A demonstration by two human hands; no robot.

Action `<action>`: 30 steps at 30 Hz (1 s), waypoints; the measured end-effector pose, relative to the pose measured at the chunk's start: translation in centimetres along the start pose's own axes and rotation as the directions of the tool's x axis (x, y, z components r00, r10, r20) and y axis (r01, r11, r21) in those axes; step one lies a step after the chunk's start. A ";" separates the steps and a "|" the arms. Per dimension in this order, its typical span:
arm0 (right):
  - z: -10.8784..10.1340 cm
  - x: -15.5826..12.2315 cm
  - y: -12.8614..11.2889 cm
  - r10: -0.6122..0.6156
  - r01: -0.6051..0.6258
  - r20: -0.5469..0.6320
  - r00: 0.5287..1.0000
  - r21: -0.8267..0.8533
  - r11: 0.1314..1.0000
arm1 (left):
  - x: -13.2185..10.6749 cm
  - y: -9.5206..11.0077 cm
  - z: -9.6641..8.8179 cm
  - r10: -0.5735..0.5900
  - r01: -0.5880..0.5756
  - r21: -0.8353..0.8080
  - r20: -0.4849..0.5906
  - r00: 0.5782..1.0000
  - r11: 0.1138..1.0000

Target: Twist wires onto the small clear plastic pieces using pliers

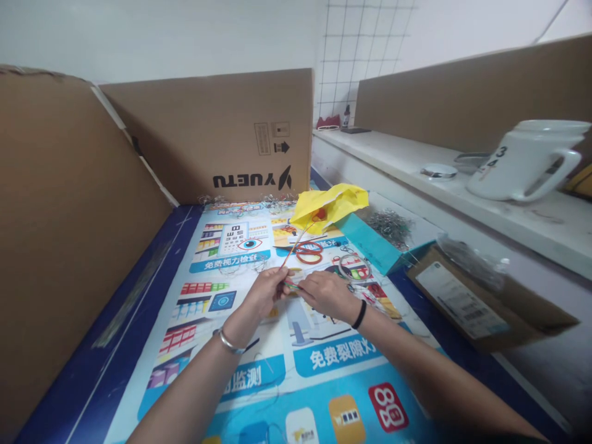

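Observation:
My left hand [267, 292] and my right hand [326, 295] meet above a printed poster [277, 364] that covers the table. Both pinch the same thin bundle of coloured wires [296, 246], which rises from my fingers toward a yellow plastic bag [330, 206]. Small loops of red and orange wire [309, 251] lie on the poster just beyond my hands. A grey ring of wire [355, 267] lies to the right of them. My left wrist wears a silver bangle and my right wrist a black band.
Cardboard walls stand at the left [69, 216] and at the back [213, 132]. A teal box [372, 243], a heap of small metal parts [391, 223] and an open carton [485, 302] sit at the right. On the white shelf stands a white jug [527, 161].

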State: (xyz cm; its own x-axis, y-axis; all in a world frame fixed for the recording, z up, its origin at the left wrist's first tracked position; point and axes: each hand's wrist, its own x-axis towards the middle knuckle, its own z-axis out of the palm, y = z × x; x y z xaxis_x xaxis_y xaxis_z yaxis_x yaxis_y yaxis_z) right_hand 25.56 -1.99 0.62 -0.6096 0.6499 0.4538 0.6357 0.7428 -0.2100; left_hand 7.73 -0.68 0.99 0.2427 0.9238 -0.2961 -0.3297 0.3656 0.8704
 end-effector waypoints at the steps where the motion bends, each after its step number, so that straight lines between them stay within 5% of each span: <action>1: 0.0 0.0 0.0 0.011 -0.011 0.024 1.000 0.018 1.000 | 0.0 0.0 0.0 -0.001 0.001 0.000 0.000 1.000 1.000; 8: 0.2 -0.1 -0.6 0.158 -0.174 0.093 0.983 0.194 0.966 | -0.5 0.6 0.5 -0.011 0.013 -0.041 0.034 0.999 0.999; 15: 0.6 0.0 -1.4 0.268 -0.330 0.196 0.943 0.467 0.820 | -0.8 0.7 0.1 -0.080 0.101 -0.084 0.227 0.971 0.991; 25: 1.5 -0.3 -2.7 0.341 -0.480 0.338 0.877 0.639 0.601 | -1.7 0.4 1.1 -0.021 0.043 -0.116 0.185 0.982 0.992; 30: 0.5 -0.2 -1.4 0.292 -0.534 0.447 0.846 0.709 0.460 | -2.2 1.2 0.7 -0.038 0.046 -0.053 0.144 0.989 0.998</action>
State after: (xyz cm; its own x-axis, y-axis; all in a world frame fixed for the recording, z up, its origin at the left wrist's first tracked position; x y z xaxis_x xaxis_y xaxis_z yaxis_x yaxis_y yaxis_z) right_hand 24.61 -3.07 0.41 -0.5415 0.8382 -0.0647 0.2820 0.1086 -0.9533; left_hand 7.42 -2.35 2.90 0.3838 0.8834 -0.2690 -0.3662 0.4130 0.8338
